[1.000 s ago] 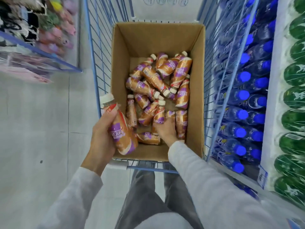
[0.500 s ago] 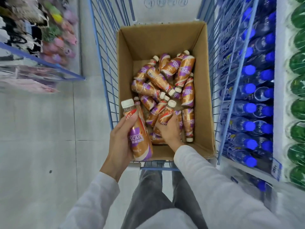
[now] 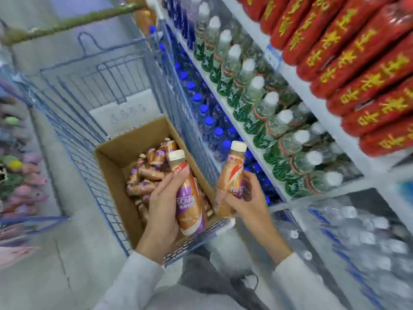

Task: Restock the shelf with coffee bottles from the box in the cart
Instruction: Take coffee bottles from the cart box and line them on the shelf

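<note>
The restocking is looking early to midway. The cardboard box (image 3: pixel 111 168), sitting at the near end of the wire cart (image 3: pixel 73 135), is holding a loose heap of coffee bottles (image 3: pixel 147 173), and neither lifted bottle is reaching the shelf (image 3: pixel 317 97) yet. The left hand (image 3: pixel 164 211) is wrapping its fingers round the first bottle (image 3: pixel 190 202) above the box's near right corner. The right hand (image 3: pixel 250 202) is gripping the second bottle (image 3: pixel 230 182) by its lower body, just past the cart's right edge, on the shelf side.

Both are being held roughly upright, caps up. They are looking like smooth plastic — waisted, with glossy tan-and-purple sleeves and cream caps. The box is showing plain matt board, the cart thin blue wire. The blur is hiding where the coffee row is — I cannot tell.
</note>
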Demonstrator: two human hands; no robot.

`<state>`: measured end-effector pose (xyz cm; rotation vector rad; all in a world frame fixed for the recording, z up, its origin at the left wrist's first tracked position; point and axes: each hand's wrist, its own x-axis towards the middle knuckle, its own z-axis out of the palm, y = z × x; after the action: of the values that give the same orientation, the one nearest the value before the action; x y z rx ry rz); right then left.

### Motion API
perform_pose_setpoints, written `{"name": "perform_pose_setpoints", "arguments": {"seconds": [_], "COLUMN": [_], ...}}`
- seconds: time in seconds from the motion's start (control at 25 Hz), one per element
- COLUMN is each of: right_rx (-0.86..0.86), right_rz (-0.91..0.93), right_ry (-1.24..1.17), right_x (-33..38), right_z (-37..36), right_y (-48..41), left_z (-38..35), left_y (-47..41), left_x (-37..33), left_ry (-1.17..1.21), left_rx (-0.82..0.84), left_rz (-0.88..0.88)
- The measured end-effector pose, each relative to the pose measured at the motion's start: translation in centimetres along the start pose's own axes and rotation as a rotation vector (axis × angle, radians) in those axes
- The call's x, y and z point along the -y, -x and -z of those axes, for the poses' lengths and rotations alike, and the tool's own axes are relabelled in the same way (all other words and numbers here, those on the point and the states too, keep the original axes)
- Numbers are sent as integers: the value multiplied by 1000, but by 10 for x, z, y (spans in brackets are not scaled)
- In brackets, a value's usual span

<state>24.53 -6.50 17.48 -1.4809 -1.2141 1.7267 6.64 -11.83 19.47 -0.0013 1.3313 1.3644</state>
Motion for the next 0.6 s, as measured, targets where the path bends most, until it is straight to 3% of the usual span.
{"name": "perform_pose_setpoints", "arguments": {"seconds": [0.28, 0.6], "right_rx": [-404, -672], "right_rz": [171, 406], "right_ry": [-305, -481], "right_x": [29, 10], "right_z": [142, 294], "right_y": [110, 265], "left_z": [-172, -305], "left_y": [71, 224], "left_x": [34, 145], "left_ry": [-260, -466], "left_rx": [475, 842], "left_rz": [55, 85]}}
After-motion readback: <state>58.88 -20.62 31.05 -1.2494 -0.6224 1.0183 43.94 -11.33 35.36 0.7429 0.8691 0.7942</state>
